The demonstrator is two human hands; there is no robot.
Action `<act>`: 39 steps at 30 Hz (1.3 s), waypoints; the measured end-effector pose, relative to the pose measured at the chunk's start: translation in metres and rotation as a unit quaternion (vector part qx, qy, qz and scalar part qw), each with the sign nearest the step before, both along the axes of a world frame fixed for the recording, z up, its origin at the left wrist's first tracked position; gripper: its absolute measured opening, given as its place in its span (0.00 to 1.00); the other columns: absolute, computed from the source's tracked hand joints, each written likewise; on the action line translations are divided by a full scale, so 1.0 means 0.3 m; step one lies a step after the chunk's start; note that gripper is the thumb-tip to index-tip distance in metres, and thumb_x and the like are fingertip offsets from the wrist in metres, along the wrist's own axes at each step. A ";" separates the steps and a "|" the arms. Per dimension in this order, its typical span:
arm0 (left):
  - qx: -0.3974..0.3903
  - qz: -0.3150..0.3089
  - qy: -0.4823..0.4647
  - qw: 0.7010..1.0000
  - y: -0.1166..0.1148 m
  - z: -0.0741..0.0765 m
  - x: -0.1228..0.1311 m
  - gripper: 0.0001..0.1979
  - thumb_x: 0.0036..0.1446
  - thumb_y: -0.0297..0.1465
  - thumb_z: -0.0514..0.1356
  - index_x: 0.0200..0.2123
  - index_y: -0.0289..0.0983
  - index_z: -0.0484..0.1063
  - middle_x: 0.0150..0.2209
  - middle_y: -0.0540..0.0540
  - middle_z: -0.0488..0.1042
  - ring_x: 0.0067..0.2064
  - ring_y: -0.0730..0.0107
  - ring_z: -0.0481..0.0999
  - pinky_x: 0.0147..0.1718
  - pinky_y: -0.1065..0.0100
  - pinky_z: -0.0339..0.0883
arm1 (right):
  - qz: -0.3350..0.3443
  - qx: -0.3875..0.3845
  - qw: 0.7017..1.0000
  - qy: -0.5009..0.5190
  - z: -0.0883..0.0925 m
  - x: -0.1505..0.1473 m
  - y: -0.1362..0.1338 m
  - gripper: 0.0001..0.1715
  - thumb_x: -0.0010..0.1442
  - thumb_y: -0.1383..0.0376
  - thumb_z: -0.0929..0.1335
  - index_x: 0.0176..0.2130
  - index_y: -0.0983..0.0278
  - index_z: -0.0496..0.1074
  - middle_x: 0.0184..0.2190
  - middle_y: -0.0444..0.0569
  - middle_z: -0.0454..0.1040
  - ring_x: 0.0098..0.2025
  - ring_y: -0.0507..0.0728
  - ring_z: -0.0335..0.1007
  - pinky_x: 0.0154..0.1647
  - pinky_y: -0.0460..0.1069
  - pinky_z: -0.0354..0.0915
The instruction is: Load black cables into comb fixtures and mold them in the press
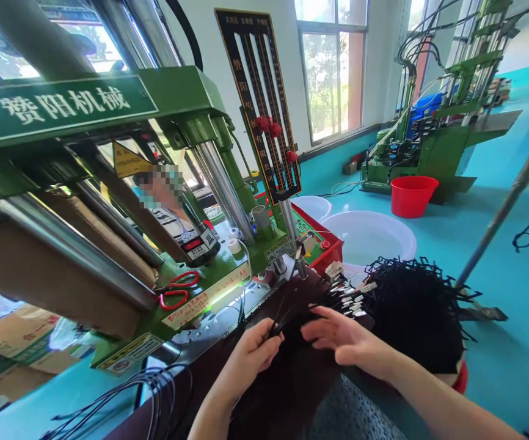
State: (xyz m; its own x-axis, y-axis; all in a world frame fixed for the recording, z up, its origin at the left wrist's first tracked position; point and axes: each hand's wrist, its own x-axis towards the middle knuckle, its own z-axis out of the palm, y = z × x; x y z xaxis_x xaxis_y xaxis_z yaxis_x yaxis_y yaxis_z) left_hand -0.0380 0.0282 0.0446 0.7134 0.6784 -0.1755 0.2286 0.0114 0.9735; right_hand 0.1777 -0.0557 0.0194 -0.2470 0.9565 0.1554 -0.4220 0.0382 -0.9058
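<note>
My left hand (251, 354) is closed in a pinch on thin black cables (277, 321) that rise from its fingertips over the dark worktop (287, 379). My right hand (342, 339) lies just to the right, palm down, its fingers stretched toward the same cables and a row of white-tipped connectors (349, 299). A big heap of black cables (415, 311) sits right of that hand. Directly ahead stands a green moulding machine (154, 110) with steel columns.
Red scissors (176, 290) lie on the machine's green base. White basins (369, 235) and a red bucket (412, 195) stand on the teal floor. A second green machine (434, 140) is at the back right. Cardboard boxes (3, 354) sit at left. A person stands behind the machine.
</note>
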 end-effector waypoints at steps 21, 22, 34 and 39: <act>0.474 -0.024 0.395 0.787 0.031 -0.144 0.158 0.08 0.56 0.25 0.47 0.34 0.36 0.65 0.35 0.47 0.69 0.37 0.68 0.68 0.33 0.69 0.59 | -0.180 -0.081 0.979 0.049 -0.053 -0.021 0.057 0.09 0.55 0.59 0.67 0.31 0.64 0.70 0.26 0.45 0.73 0.31 0.54 0.66 0.35 0.48 0.59; 0.492 -0.024 0.393 0.777 0.029 -0.142 0.159 0.09 0.56 0.24 0.46 0.33 0.36 0.65 0.34 0.46 0.69 0.37 0.67 0.68 0.32 0.69 0.59 | -0.182 -0.081 0.979 0.048 -0.059 -0.020 0.056 0.09 0.55 0.60 0.67 0.31 0.64 0.70 0.25 0.45 0.73 0.31 0.53 0.65 0.34 0.48 0.58; 0.176 0.087 0.116 0.974 -0.080 -0.112 0.133 0.06 0.57 0.34 0.45 0.29 0.39 0.53 0.25 0.51 0.66 0.24 0.74 0.67 0.23 0.72 0.60 | -0.231 -0.036 0.963 0.130 -0.034 -0.050 0.085 0.17 0.56 0.60 0.67 0.47 0.58 0.69 0.44 0.47 0.71 0.46 0.57 0.65 0.51 0.54 0.56; -0.031 -0.039 -0.027 0.998 -0.078 -0.046 0.172 0.13 0.55 0.40 0.51 0.37 0.37 0.56 0.31 0.46 0.71 0.24 0.76 0.70 0.19 0.75 0.60 | -0.174 -0.016 0.982 0.072 0.039 -0.063 0.119 0.16 0.58 0.61 0.64 0.46 0.61 0.68 0.40 0.49 0.74 0.43 0.55 0.67 0.44 0.51 0.63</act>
